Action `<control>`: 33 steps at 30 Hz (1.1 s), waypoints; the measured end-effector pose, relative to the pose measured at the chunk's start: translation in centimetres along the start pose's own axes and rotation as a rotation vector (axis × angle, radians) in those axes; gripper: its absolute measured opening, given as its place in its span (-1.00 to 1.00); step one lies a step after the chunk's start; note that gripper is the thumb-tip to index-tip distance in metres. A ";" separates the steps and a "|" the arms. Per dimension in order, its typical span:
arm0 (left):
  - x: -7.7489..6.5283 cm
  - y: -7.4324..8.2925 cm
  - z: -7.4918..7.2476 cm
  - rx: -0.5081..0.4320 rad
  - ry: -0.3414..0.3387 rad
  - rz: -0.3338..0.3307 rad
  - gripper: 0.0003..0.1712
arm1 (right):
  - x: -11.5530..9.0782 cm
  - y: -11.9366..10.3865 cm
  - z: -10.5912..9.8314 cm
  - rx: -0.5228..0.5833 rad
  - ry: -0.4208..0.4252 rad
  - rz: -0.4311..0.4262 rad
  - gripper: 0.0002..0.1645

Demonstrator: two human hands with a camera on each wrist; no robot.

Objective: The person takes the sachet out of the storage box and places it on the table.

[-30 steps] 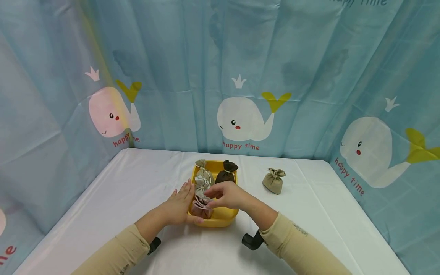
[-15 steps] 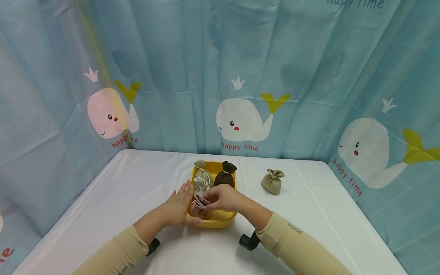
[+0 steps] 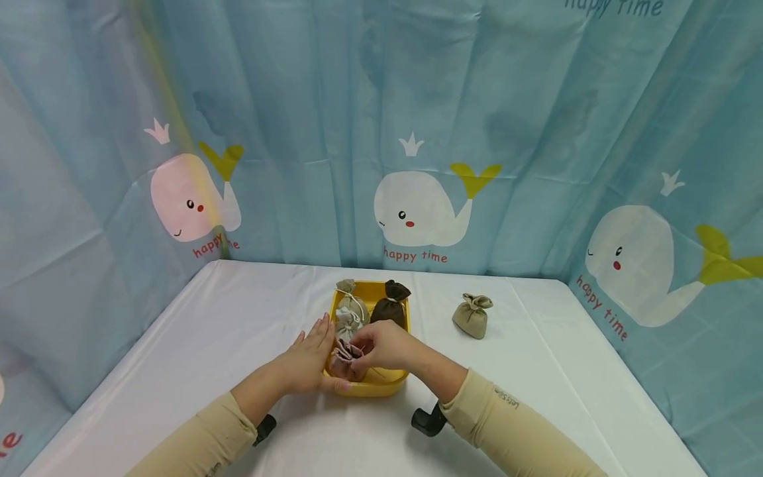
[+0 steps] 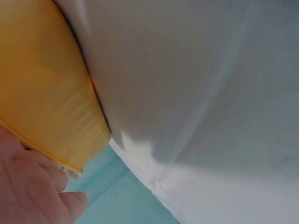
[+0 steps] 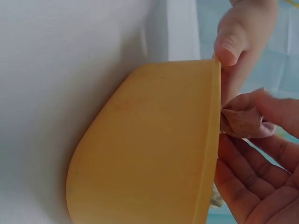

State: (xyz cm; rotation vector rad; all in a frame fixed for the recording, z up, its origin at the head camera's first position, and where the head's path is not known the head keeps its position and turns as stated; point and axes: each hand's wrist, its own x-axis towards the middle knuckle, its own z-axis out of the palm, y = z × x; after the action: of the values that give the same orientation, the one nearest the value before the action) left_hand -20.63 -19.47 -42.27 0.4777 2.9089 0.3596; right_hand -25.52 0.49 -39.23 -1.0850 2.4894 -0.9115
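A yellow plastic basket [image 3: 372,388] holds several small drawstring pouches. My left hand [image 3: 305,363] lies along its left side with straight fingers, the thumb at the near left corner. My right hand [image 3: 390,346] reaches over the basket and pinches the gathered top of a pink pouch [image 3: 346,368] in the near left corner. In the right wrist view, thumb and fingers meet at that pouch's ruffled mouth [image 5: 246,123], just above the rim. Behind it sit a whitish pouch [image 3: 348,323] and a beige pouch [image 3: 353,303]; a dark brown pouch [image 3: 389,311] is at the far right.
A tan pouch [image 3: 471,319] stands on the white tablecloth [image 3: 524,371], to the right of the basket. A blue curtain [image 3: 322,132] with whale prints hangs behind the table. Black wrist-worn parts [image 3: 428,421] show below the forearms.
My right hand has come down slightly, and its thumb and fingers have closed on the pink pouch's top. The left hand stays against the basket. The view has shifted a little.
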 end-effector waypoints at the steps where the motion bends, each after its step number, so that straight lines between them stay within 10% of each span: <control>1: 0.0 0.0 0.0 -0.004 0.001 0.002 0.45 | 0.0 0.0 0.0 -0.011 0.006 -0.005 -0.78; 33: 0.1 -0.1 0.3 0.000 0.010 -0.011 0.47 | -0.6 -0.6 -1.9 0.034 0.153 0.070 -0.88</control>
State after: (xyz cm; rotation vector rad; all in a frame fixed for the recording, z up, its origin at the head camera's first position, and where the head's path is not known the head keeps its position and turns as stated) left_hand -20.71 -19.45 -42.65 0.4605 2.9201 0.3621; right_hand -25.70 1.43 -37.37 -0.9435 2.6056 -1.0483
